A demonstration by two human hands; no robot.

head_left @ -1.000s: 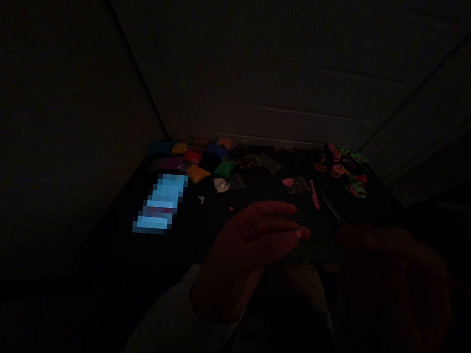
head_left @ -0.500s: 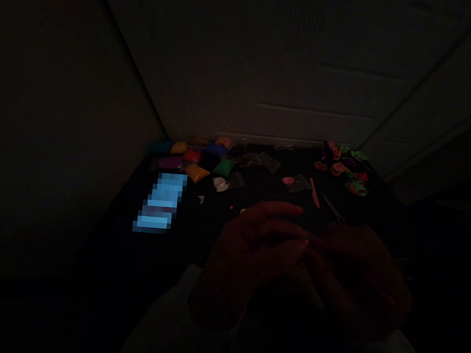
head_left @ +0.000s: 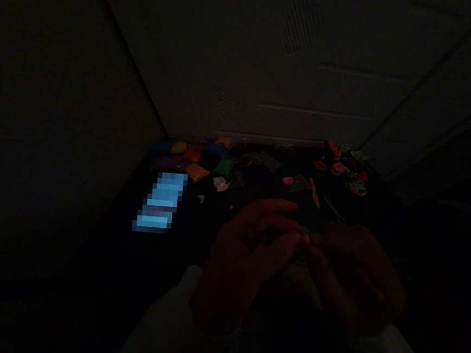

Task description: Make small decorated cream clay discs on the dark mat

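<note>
The scene is very dark. Between the fingertips of both hands sits a tiny green-and-pink piece of modelling clay (head_left: 304, 237). My left hand (head_left: 250, 248) pinches it from the left with thumb and fingers, while its index finger stays stretched out above. From the right, my right hand (head_left: 353, 278) also has its thumb and fingertip closed at the piece. Its other fingers are curled and mostly lost in shadow. Beyond the hands lie a pink clay knife (head_left: 314, 193) and thin metal tweezers (head_left: 333, 206).
Several bags of coloured clay, one green (head_left: 223, 167), line the back left. A glowing, blurred phone (head_left: 160, 203) lies left. White clay (head_left: 221, 184) and pink clay (head_left: 287, 180) rest by small clear bags. Colourful clay shapes (head_left: 338, 168) sit back right, before a panelled wall (head_left: 236, 62).
Both hands have shifted slightly, and the fingertips have parted a little. More of the green and pink of the small clay piece shows between them.
</note>
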